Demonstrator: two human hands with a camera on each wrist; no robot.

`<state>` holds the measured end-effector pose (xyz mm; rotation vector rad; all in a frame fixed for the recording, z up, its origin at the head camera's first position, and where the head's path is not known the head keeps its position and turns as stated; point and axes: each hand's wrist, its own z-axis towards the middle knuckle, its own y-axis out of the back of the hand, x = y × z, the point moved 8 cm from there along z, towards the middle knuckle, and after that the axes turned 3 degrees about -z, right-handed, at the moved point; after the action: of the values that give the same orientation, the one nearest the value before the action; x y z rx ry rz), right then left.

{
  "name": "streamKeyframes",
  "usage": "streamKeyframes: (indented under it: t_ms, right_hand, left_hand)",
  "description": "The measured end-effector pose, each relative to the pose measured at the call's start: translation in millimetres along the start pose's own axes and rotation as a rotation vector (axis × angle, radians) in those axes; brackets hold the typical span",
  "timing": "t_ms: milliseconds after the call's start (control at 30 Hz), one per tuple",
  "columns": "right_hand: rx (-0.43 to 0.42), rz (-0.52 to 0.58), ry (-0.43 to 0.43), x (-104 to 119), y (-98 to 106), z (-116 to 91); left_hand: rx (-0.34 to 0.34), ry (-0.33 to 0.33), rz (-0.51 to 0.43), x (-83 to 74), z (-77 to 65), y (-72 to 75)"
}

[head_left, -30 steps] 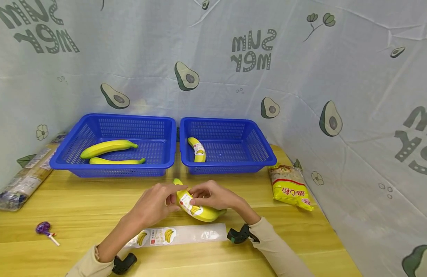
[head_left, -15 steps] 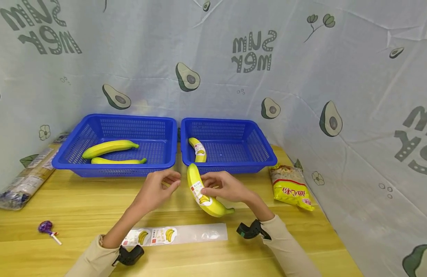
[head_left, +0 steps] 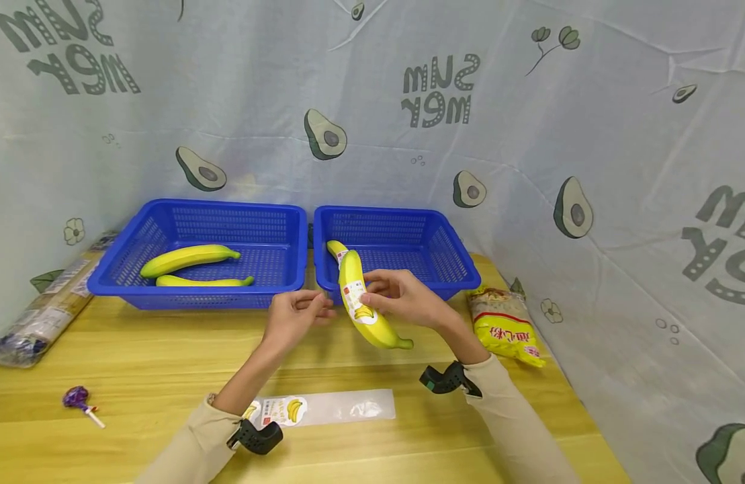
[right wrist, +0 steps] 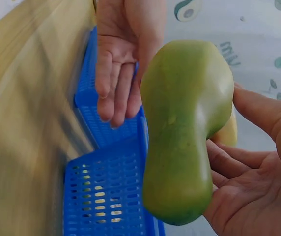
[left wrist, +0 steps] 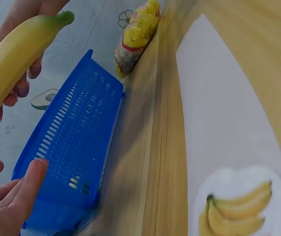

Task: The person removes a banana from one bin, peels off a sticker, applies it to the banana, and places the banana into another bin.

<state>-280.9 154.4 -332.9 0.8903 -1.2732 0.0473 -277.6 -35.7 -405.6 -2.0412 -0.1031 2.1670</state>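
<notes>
My right hand (head_left: 405, 299) grips a yellow banana (head_left: 381, 331) between thumb and fingers, in front of the right blue basket (head_left: 445, 286). A white label (head_left: 359, 302) with a banana picture lies along the banana's side, partly under the thumb. In the right wrist view, the banana's green stem end (right wrist: 177, 187) faces the camera. My left hand (head_left: 293, 319) is just left of the banana, apart from it, fingers loosely bent and holding nothing. Behind the held banana, another labelled banana (head_left: 334, 248) in the right basket is mostly hidden.
Two bananas (head_left: 191, 257) lie in the left blue basket (head_left: 197, 300). A strip of banana stickers (head_left: 348, 407) lies on the table near me, partly covered by my left arm. A lollipop (head_left: 77, 398), a long packet (head_left: 48, 312) and a yellow bag (head_left: 506, 329) flank the work area.
My right hand has lifted the banana up and away from me toward the right basket. My left hand let go of the banana, drew back left, then moved slightly forward and right.
</notes>
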Motion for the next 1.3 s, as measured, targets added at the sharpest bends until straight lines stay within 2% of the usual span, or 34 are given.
streamKeyframes:
  t_ms: [100,200,400,600,800,1000,1167,1300]
  right_hand:
    - [-0.015,0.016,-0.01,1.2,7.4,3.6]
    - [-0.035,0.023,-0.015,0.7,15.7,7.7]
    - [-0.09,-0.018,-0.02,-5.8,32.9,22.8]
    - [-0.101,-0.044,-0.04,-9.8,43.4,45.7]
    - [-0.123,-0.063,-0.122,-16.2,56.8,71.0]
    - [-0.121,-0.027,-0.204,-29.7,65.9,91.5]
    - [-0.158,0.008,-0.221,-40.4,76.3,104.5]
    - [-0.149,0.021,-0.245,-50.6,81.0,114.1]
  left_hand:
    - [-0.034,0.041,-0.069,4.8,1.4,-2.7]
    - [-0.04,0.072,-0.147,7.8,2.7,-7.0]
    - [-0.076,0.091,-0.264,13.5,7.2,-12.0]
    - [-0.097,0.114,-0.309,21.0,9.1,-16.2]
    - [-0.132,0.143,-0.368,23.5,13.8,-18.0]
    - [-0.186,0.202,-0.406,27.6,14.4,-18.0]
    - [-0.206,0.244,-0.461,28.8,15.0,-19.8]
    - [-0.256,0.258,-0.533,30.3,16.0,-18.5]
